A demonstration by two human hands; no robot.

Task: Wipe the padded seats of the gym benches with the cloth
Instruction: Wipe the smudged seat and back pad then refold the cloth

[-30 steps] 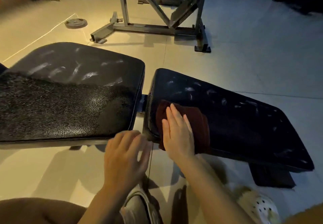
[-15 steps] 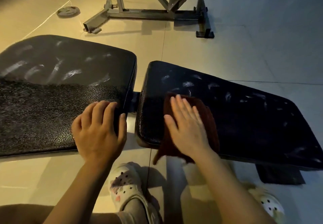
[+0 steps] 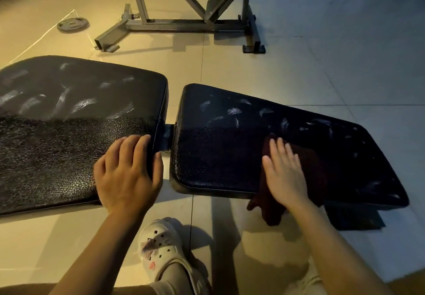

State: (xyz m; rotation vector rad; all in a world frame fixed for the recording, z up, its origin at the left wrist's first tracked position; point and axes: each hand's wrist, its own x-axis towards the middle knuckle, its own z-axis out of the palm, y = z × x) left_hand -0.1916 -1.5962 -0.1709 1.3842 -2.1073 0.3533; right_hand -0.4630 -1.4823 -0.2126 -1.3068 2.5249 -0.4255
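Nearest, at 6 o'clock: a pale clog (image 3: 164,255) on the tiled floor (image 3: 322,69), forearms either side.

Change vs 0.5 s ago: right hand (image 3: 286,175) w/ the cloth (image 3: 305,175) has slid rightward along the right bench pad (image 3: 218,156), from near its left end to roughly mid-length, now at abt 3 o'clock. The strip behind it looks evenly dark and pebbled, so my read is that the near-left part of this pad is done and the stroke is heading for the far right end. Left hand (image 3: 127,175) has shifted too: a sec ago it was off the pad, now it sits on the near right corner of the left bench pad (image 3: 57,152) at abt 8 o'clock, prob bracing.

Hand states: right is flat, fingers straight and slightly spread, pressing the cloth down, not gripping it. Left has fingers bent over the pad top, thumb round the pad's end edge, holding that corner.

Cloth: dark maroon, folded, lying on the pad under the palm; its near end hangs off the pad's front edge.

Farther: both pads show pale smudges along their far halves, 10 to 2 o'clock, so those bands look unwiped. Near halves look cleaner. Beyond, at 12, a grey steel frame (image 3: 184,22); at 11, a weight plate (image 3: 73,25) flat on the floor.
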